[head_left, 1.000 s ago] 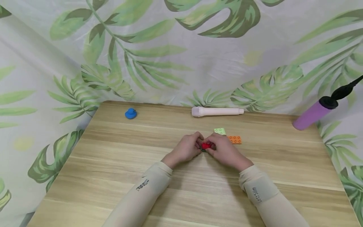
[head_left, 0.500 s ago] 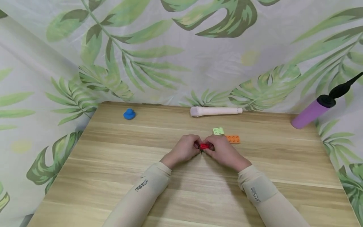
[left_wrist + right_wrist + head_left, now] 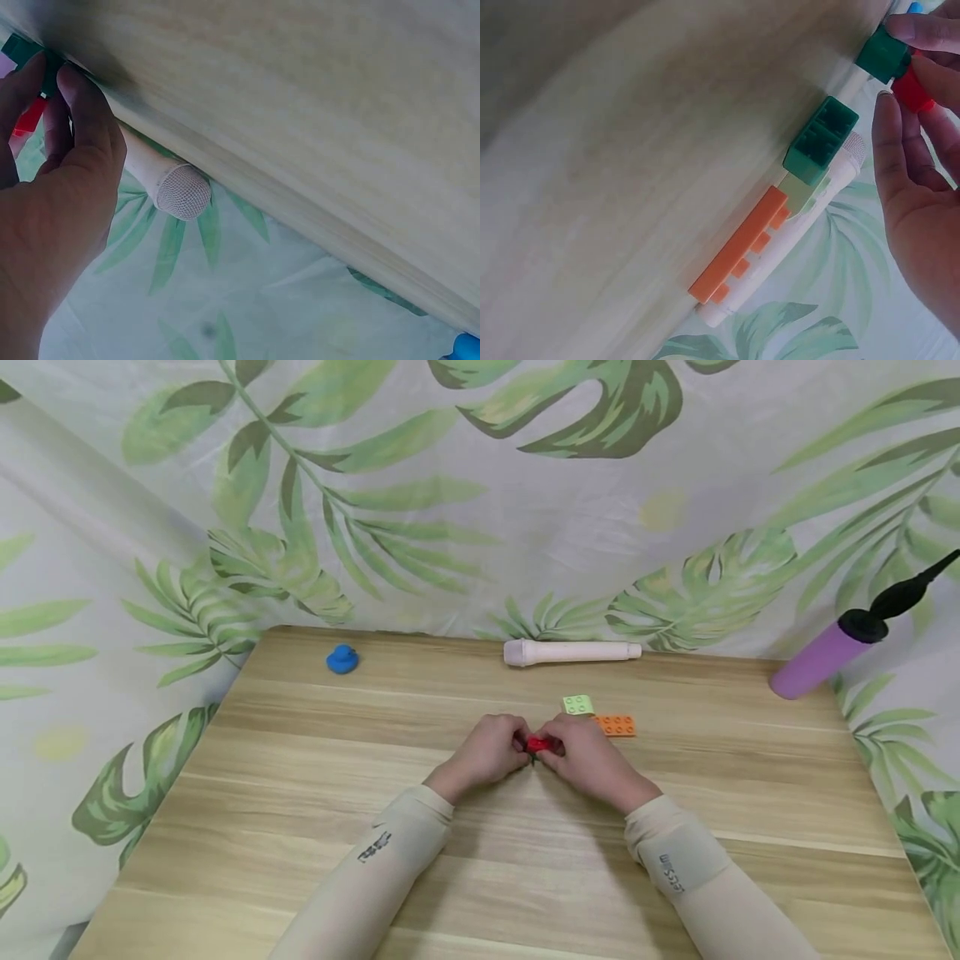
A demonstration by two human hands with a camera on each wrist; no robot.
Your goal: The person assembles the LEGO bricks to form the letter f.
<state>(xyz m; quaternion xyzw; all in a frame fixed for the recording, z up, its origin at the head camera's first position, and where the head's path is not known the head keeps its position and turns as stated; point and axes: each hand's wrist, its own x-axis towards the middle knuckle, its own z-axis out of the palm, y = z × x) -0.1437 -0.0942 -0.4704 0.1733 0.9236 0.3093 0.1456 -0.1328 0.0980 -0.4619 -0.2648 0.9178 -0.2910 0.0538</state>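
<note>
While backdrop (image 3: pixel 555 527) leafy, woodgrain tabletop (image 3: pixel 525 852).

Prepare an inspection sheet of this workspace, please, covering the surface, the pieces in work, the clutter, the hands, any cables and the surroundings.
Surface: light wood-grain table.
Pieces in work: red brick against the held green brick, whether locked together cannot be told; second green brick, hollow side showing; light green brick and orange brick, studs up.
Clutter: blue duck at far left; pale microphone lying along the back edge; purple cylinder with a black top at far right.
Hands: left hand pinches the held green brick; right hand pinches the red brick.
Cables: nothing seen.
Surroundings: leaf-patterned sheet behind the table and along both sides.
</note>
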